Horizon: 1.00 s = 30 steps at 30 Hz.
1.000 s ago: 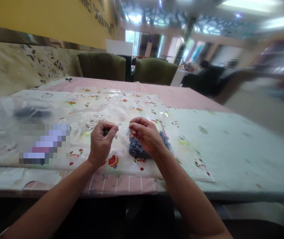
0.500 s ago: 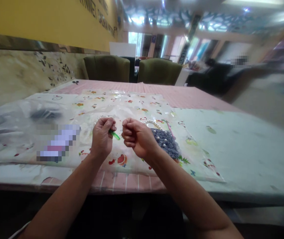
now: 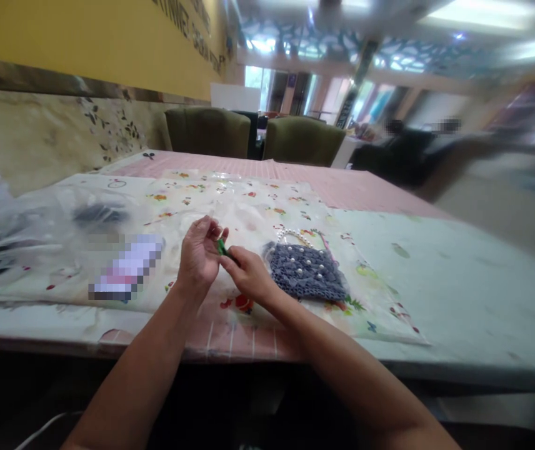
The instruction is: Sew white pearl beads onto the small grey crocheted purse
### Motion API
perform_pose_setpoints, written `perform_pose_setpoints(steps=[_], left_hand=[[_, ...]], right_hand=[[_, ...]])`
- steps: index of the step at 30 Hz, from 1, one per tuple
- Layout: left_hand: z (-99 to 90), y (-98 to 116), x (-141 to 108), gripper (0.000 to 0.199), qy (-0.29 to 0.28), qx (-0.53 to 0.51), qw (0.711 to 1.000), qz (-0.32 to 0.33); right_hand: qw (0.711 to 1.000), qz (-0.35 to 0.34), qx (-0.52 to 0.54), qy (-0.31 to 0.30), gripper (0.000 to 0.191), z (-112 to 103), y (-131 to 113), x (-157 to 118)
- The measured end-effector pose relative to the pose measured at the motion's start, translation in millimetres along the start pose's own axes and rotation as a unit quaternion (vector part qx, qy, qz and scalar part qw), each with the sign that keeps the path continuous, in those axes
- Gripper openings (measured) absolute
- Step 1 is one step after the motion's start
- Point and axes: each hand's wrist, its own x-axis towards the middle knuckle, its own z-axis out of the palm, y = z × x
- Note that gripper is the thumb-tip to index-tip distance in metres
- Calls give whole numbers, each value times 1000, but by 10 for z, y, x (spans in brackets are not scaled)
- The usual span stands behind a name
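My right hand is closed on a small green tool, which points up and left to the palm side of my left hand. My left hand has its fingers curled and pinched; a thin thread or wire seems to show at the fingertips, too fine to make out. Right beside my right hand lies a dark grey knitted bag with white pearls on it and a pearl handle at its top.
A blurred-out phone-like object lies left of my hands. Clear plastic bags with dark items are at the far left. Small black scissors rest at the back left. Green chairs stand behind the table.
My right hand has moved down and left to my left hand and now grips the green tool, which earlier showed under my left fingers. More of the knitted bag shows.
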Motion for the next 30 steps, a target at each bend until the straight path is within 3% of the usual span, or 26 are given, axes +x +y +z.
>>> perform_pose_setpoints(steps=[3,5,7,10,13,19,26,30], left_hand=[[18,16,3,25,1,-22,1000,-2],[25,14,3,25,2,-23,1000,7],[26,1,-4,26,10,-20,1000,13],[26,-40,-39,27,7,6,1000,-4],[28,-101,-88,26,-16,29,999,-32],[28,-167,-114,24,27,33,998,-44],[8,-96,-201,26,36,93,994,-35],[-163,-55,-367,26,28,161,984,-73]], right_hand=[[996,19,89,14,23,-11,5,2],[982,67,174,15,18,-11,10,7],[951,132,277,18,17,-18,18,11],[909,177,378,23,33,-53,38,24],[904,157,396,46,46,-98,68,49],[865,154,474,49,32,-146,99,99],[814,283,507,-16,37,-189,100,147],[819,311,474,-88,40,-179,150,126]])
